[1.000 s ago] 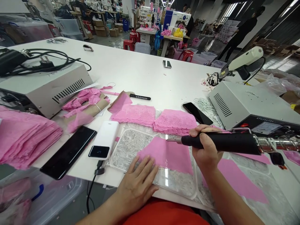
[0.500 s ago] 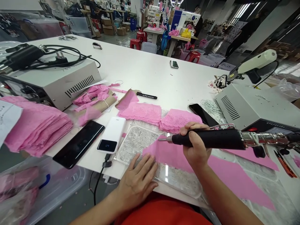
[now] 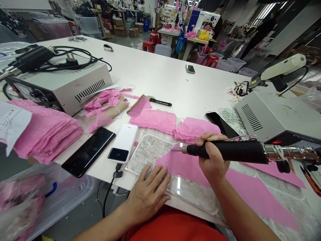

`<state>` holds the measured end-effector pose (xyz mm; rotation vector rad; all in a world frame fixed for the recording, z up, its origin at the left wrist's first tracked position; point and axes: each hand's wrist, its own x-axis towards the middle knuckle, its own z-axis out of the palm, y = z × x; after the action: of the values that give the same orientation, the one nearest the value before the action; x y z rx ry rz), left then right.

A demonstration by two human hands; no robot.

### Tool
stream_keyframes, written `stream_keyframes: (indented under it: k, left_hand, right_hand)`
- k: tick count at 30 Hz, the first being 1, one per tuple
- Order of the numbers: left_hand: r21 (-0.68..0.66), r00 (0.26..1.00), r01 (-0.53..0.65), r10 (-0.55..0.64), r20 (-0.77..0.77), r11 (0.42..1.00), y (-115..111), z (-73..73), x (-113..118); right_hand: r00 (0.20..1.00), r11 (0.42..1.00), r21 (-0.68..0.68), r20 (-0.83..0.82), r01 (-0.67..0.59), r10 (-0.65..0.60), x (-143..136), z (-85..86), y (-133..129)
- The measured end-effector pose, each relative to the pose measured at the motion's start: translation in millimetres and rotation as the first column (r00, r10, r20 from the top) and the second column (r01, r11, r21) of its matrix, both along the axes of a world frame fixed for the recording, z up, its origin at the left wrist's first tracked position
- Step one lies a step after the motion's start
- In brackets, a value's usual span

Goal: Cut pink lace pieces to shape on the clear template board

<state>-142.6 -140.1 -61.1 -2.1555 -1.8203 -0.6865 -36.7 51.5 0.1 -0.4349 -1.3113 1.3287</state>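
My right hand [image 3: 214, 157] is wrapped round the black grip of a handheld ultrasonic-welder-like tool [image 3: 233, 151]. Its metal tip points left, at the upper edge of a pink fabric piece [image 3: 185, 165]; whether it touches cannot be made out. My left hand [image 3: 150, 189] lies flat with fingers stretched, its fingertips on the left end of that fabric. Under the fabric is a clear board with a grey mottled surface [image 3: 150, 150]. Behind it sit two stacks of pink lace pieces, one on the left [image 3: 154, 120] and one on the right [image 3: 195, 129].
Left of the board are a white power bank [image 3: 126, 135] with a cable and a black phone [image 3: 87, 152]. Grey control boxes stand at left [image 3: 75, 82] and right [image 3: 271, 113]. A marker [image 3: 160, 102], another phone [image 3: 222, 124] and a pink fabric pile [image 3: 50, 130] also lie on the table.
The whole view has shifted slightly, so things appear a little further right. Both hands, the tool and the fabric keep nearly the same positions relative to each other.
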Motion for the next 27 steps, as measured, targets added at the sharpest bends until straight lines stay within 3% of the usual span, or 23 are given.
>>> stream_keyframes:
  k: [27]
  left_hand:
    - [0.034, 0.999, -0.042, 0.042, 0.003, 0.999, -6.2, 2.8, -0.7]
  right_hand:
    - [0.994, 0.995, 0.000, -0.014, -0.105, 0.105, -4.3, 1.1, -18.7]
